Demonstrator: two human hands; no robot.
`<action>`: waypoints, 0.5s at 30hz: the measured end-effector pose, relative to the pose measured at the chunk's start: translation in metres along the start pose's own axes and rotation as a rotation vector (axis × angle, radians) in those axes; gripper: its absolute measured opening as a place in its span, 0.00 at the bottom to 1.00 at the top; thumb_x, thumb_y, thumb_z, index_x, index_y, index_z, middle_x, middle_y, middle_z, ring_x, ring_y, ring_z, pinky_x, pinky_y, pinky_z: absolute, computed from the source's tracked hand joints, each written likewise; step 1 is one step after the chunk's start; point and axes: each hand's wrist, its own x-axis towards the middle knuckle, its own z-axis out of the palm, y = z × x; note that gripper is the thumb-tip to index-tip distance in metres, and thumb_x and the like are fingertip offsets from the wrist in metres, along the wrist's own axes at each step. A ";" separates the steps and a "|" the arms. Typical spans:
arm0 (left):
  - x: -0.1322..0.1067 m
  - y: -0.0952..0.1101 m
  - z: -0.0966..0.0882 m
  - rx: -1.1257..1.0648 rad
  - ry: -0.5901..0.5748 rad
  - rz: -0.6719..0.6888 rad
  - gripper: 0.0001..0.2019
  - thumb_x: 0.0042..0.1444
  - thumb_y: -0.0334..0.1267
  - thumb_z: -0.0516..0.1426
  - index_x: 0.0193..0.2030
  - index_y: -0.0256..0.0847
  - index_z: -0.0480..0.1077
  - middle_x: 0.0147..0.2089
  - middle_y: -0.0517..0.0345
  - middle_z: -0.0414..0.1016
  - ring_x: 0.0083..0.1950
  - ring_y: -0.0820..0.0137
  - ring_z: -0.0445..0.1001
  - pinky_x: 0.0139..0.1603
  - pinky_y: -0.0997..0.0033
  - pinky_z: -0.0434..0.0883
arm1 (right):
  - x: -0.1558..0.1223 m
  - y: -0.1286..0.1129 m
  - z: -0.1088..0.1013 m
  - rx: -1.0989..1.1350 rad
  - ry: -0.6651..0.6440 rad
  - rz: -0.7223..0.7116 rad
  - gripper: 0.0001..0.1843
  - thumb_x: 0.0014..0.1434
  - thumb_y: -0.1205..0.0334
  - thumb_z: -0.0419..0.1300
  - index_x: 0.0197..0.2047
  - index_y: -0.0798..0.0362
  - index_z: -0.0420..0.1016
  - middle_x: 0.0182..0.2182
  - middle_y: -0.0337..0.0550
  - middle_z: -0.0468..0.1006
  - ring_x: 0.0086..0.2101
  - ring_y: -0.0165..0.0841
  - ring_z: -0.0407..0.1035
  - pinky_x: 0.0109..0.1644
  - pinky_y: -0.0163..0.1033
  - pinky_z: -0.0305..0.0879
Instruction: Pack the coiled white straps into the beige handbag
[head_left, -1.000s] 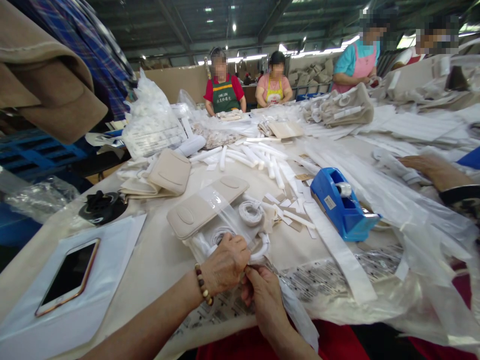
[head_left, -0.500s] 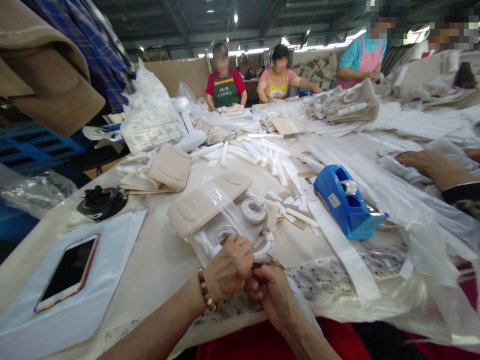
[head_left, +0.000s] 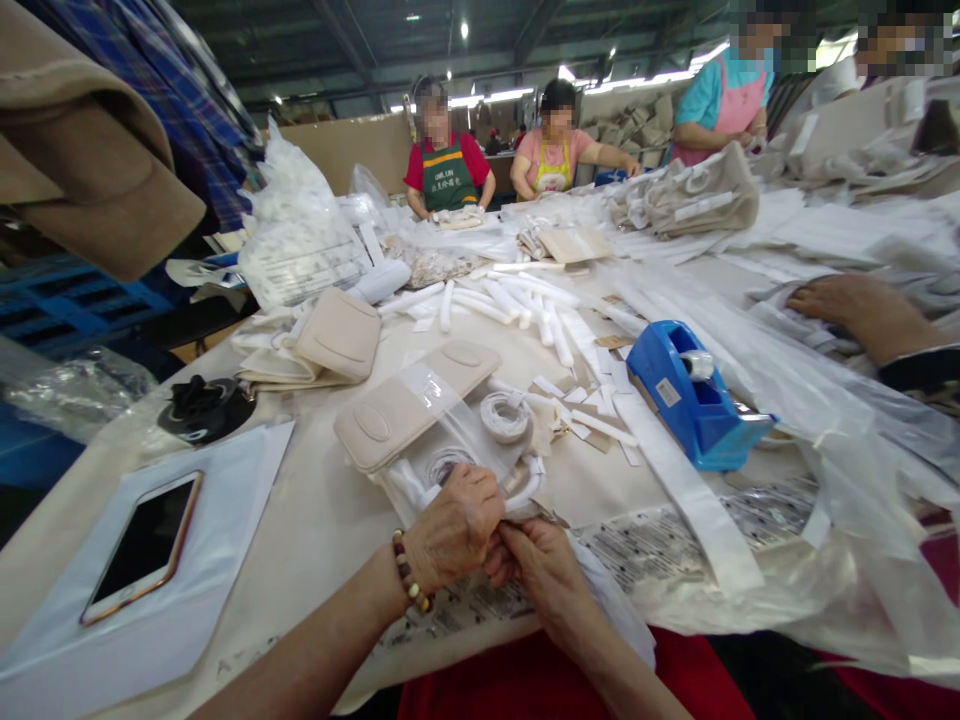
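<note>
In front of me lies a beige bag point(head_left: 412, 405) with a clear plastic strip across its panel. A wrapped coil of strap point(head_left: 505, 416) and a white-sleeved handle point(head_left: 526, 487) sit at its near side. My left hand point(head_left: 461, 522) is closed at the bag's near edge, a beaded bracelet on its wrist. Right beside it, my right hand point(head_left: 541, 562) is closed in a pinch, fingertips meeting those of the left. Whatever both pinch is hidden by the fingers. Thin white wrapping point(head_left: 611, 600) hangs by the right wrist.
A blue tape dispenser point(head_left: 694, 400) stands to the right, near white foam tubes point(head_left: 517, 300). On the left are a phone point(head_left: 142, 550) on white sheets and a black reel point(head_left: 206, 408). A co-worker's hand point(head_left: 855, 310) works at the right; several people stand across the table.
Both hands stay together at the bag's near edge, and the fingers of my right hand have shifted slightly. The metallic-looking piece seen beside them earlier is now mostly hidden.
</note>
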 end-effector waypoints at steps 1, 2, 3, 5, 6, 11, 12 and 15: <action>0.000 0.000 0.000 -0.003 0.000 -0.002 0.05 0.53 0.27 0.53 0.27 0.36 0.65 0.31 0.55 0.69 0.38 0.65 0.65 0.39 0.62 0.60 | 0.000 -0.001 -0.001 -0.004 -0.013 -0.002 0.15 0.46 0.49 0.61 0.19 0.52 0.68 0.13 0.35 0.68 0.15 0.27 0.61 0.21 0.32 0.57; 0.000 -0.001 0.000 -0.006 0.000 -0.003 0.06 0.54 0.27 0.53 0.27 0.36 0.65 0.31 0.55 0.69 0.38 0.65 0.65 0.39 0.62 0.60 | 0.000 -0.001 -0.001 -0.006 -0.026 -0.002 0.16 0.46 0.49 0.61 0.19 0.52 0.68 0.13 0.35 0.68 0.15 0.27 0.61 0.21 0.32 0.58; 0.000 -0.001 0.001 -0.009 0.001 -0.004 0.06 0.54 0.27 0.52 0.27 0.36 0.65 0.31 0.54 0.69 0.38 0.65 0.65 0.39 0.62 0.60 | 0.001 -0.001 -0.001 -0.008 -0.036 -0.002 0.16 0.46 0.49 0.61 0.19 0.52 0.68 0.13 0.35 0.68 0.15 0.27 0.61 0.21 0.32 0.58; 0.000 -0.001 0.001 -0.014 0.004 -0.001 0.06 0.54 0.28 0.52 0.27 0.36 0.65 0.31 0.55 0.69 0.38 0.65 0.65 0.40 0.62 0.60 | 0.002 0.001 -0.002 -0.008 -0.046 -0.007 0.17 0.46 0.47 0.61 0.19 0.52 0.67 0.13 0.35 0.68 0.15 0.27 0.61 0.21 0.32 0.59; 0.000 -0.002 0.001 -0.016 0.005 0.002 0.06 0.54 0.28 0.53 0.27 0.37 0.65 0.31 0.55 0.69 0.38 0.65 0.65 0.40 0.62 0.60 | 0.002 0.002 -0.002 -0.009 -0.048 -0.011 0.18 0.45 0.46 0.61 0.19 0.52 0.67 0.13 0.34 0.68 0.15 0.27 0.61 0.21 0.32 0.59; 0.000 -0.002 0.002 -0.022 0.013 0.005 0.06 0.54 0.28 0.53 0.27 0.37 0.65 0.31 0.55 0.69 0.38 0.65 0.65 0.40 0.63 0.60 | 0.006 0.007 -0.006 -0.022 -0.070 -0.024 0.20 0.44 0.43 0.62 0.20 0.51 0.66 0.13 0.34 0.68 0.14 0.27 0.61 0.21 0.33 0.60; 0.000 -0.002 0.002 -0.024 0.013 0.005 0.06 0.54 0.28 0.52 0.27 0.37 0.65 0.32 0.54 0.69 0.38 0.65 0.65 0.40 0.63 0.61 | 0.006 0.008 -0.007 -0.025 -0.076 -0.026 0.20 0.44 0.42 0.62 0.20 0.51 0.66 0.13 0.35 0.68 0.14 0.27 0.61 0.21 0.33 0.60; 0.000 -0.002 0.002 -0.027 0.013 0.013 0.07 0.55 0.28 0.51 0.28 0.36 0.65 0.31 0.54 0.69 0.38 0.65 0.65 0.40 0.63 0.61 | 0.007 0.009 -0.008 -0.037 -0.078 -0.029 0.21 0.43 0.41 0.63 0.20 0.51 0.67 0.13 0.35 0.69 0.15 0.28 0.62 0.21 0.34 0.60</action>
